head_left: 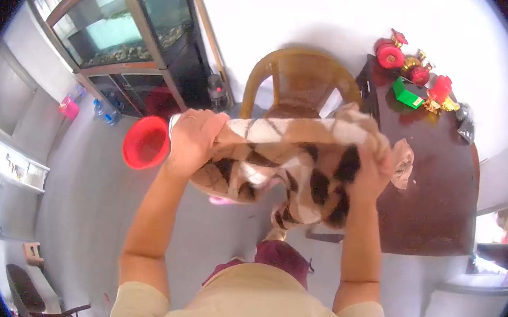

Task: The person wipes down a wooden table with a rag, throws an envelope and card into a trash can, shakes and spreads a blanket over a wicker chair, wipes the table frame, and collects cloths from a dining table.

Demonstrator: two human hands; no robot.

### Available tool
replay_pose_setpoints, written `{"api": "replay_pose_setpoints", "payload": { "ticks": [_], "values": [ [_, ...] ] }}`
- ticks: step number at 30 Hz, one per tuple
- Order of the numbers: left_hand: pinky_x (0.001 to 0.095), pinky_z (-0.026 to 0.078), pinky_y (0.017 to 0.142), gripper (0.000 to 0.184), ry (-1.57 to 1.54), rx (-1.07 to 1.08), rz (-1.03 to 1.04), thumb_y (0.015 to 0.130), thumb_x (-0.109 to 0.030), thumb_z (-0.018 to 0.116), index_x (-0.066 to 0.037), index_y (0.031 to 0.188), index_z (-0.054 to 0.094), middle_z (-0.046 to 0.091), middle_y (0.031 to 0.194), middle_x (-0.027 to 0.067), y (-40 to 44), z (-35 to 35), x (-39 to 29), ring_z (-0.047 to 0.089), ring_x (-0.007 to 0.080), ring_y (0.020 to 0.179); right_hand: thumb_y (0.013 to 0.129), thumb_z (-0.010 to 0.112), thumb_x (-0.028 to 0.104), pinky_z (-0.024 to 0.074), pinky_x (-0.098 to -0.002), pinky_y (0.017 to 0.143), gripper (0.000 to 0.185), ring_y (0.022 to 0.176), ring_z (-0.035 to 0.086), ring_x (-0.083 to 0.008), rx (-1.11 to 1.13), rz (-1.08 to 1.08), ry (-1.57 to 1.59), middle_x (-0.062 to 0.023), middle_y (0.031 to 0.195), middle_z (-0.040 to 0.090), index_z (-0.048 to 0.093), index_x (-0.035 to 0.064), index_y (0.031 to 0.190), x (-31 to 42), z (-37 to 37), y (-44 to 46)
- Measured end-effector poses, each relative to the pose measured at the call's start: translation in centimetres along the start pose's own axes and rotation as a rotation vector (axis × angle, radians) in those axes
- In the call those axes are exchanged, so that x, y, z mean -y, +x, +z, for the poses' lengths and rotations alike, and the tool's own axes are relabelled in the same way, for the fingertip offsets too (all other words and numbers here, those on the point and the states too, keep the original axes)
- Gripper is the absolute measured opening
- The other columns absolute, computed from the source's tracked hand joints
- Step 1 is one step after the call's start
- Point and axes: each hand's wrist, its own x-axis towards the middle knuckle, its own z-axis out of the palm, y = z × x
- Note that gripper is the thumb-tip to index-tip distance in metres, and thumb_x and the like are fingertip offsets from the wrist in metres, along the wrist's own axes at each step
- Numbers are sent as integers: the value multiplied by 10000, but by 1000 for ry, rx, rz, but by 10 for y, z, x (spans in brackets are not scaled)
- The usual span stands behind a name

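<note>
A soft fleece cloth (300, 180) with a brown, white and black pattern hangs stretched in front of me, its top edge bunched into a roll. My left hand (194, 138) is closed round its left end. At the opposite end my right hand (377, 163) grips it too, slightly blurred by motion. The lower part of the cloth drops in loose folds. Whether it is a blanket or a garment I cannot tell. Just behind it stands a wooden chair (300, 78), partly covered by the cloth.
A red basin (146, 143) is on the floor at left, near an aquarium cabinet (126, 32). To the right, a dark table (432, 198) carries red and gold ornaments (416, 70), a green box (407, 94) and a crumpled tan piece (403, 164).
</note>
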Motion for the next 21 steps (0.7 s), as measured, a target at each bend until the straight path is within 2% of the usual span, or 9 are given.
{"api": "replay_pose_setpoints", "payload": {
  "ticks": [3, 4, 7, 8, 11, 13, 14, 18, 21],
  "values": [
    [408, 419, 784, 489, 73, -179, 1, 522, -136, 764, -92, 977, 590, 586, 875, 93, -24, -44, -9, 550, 299, 866, 772, 554, -20, 467, -277, 802, 286, 907, 576, -146, -33, -119, 10, -70, 1002, 592, 555, -32, 1058, 41, 24, -18],
    [406, 401, 831, 650, 92, -220, -16, 485, -88, 766, -88, 1098, 551, 558, 1025, 101, -33, -57, -10, 542, 283, 913, 774, 550, -15, 466, -281, 808, 280, 908, 576, -150, -33, -136, 49, -72, 1004, 592, 557, -36, 1053, 51, 30, -26],
    [424, 349, 929, 747, -187, -388, -300, 527, -97, 776, -67, 1206, 466, 478, 1163, 125, -80, -60, 6, 506, 300, 998, 784, 575, 41, 458, -277, 814, 266, 900, 577, -148, -48, -179, 98, -74, 993, 606, 575, -45, 1036, 70, 37, -53],
    [415, 308, 993, 828, -507, -347, -478, 594, -113, 772, -58, 1306, 354, 400, 1273, 117, -109, -47, 20, 466, 320, 1059, 792, 608, 86, 450, -266, 809, 269, 890, 579, -140, -59, -188, 71, -73, 978, 620, 590, -43, 1028, 68, 37, -64],
    [406, 321, 1008, 771, -1928, -205, -1197, 779, -594, 535, -119, 1351, 329, 402, 1334, 96, -184, -13, 37, 459, 263, 1148, 805, 628, 125, 451, -253, 765, 260, 853, 574, -119, -6, -88, -28, -54, 955, 629, 612, -28, 1015, 65, 32, -96],
    [410, 339, 997, 823, -1888, -181, -1258, 766, -717, 375, -108, 1320, 377, 462, 1291, 96, -180, -38, 6, 463, 245, 1163, 794, 640, 102, 450, -240, 743, 239, 828, 566, -105, 52, -64, -79, -38, 933, 626, 617, -24, 996, 51, 23, -115],
    [399, 398, 946, 629, -2138, -163, -1253, 829, -539, 498, -43, 1216, 482, 557, 1165, 105, -187, -35, 12, 532, 253, 1068, 788, 644, 90, 450, -236, 735, 233, 824, 565, -102, 89, -41, -70, -34, 924, 626, 618, -24, 989, 53, 19, -122],
    [359, 493, 774, 241, -1915, -98, -1304, 769, -120, 583, -1, 979, 581, 631, 907, 99, -179, -40, 18, 614, 227, 832, 762, 655, 37, 449, -223, 713, 219, 814, 558, -89, 173, 115, -120, -23, 903, 623, 619, -24, 969, 66, -6, -140],
    [348, 488, 750, 211, -1803, -100, -1214, 770, -113, 585, 6, 944, 577, 624, 892, 94, -196, -26, 23, 608, 215, 831, 697, 722, 92, 464, -240, 741, 368, 841, 577, -111, 224, 374, 50, -33, 948, 621, 592, -8, 1027, 64, -45, -148]
  ]
}}
